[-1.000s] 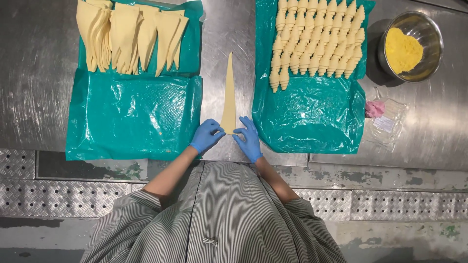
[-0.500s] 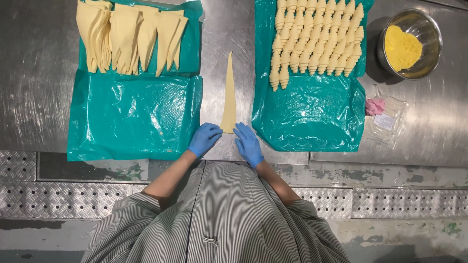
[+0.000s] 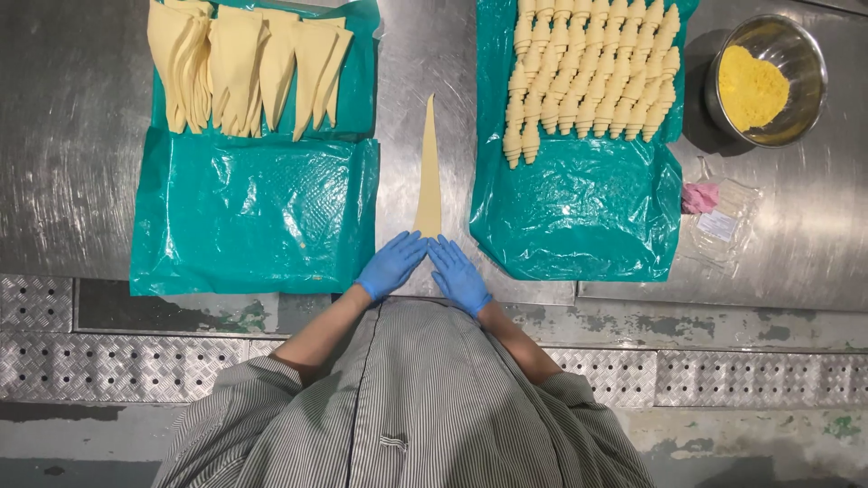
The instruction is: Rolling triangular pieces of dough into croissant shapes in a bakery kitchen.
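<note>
A long, thin dough triangle (image 3: pixel 429 172) lies on the steel table (image 3: pixel 72 136) between two teal plastic sheets, with its point away from me. My left hand (image 3: pixel 392 263) and my right hand (image 3: pixel 457 274), both in blue gloves, lie flat side by side. Their fingertips meet over the triangle's wide near end and press on it, hiding that end.
The left teal sheet (image 3: pixel 253 217) holds several flat dough triangles (image 3: pixel 244 68) at its far end. The right teal sheet (image 3: pixel 579 208) carries rows of rolled croissants (image 3: pixel 588 77). A metal bowl of yellow crumbs (image 3: pixel 765 83) and a clear packet with a pink item (image 3: pixel 714 212) sit at the right.
My hands have moved from either side of the triangle's wide end to meet over it, fingertips now together on the dough.
</note>
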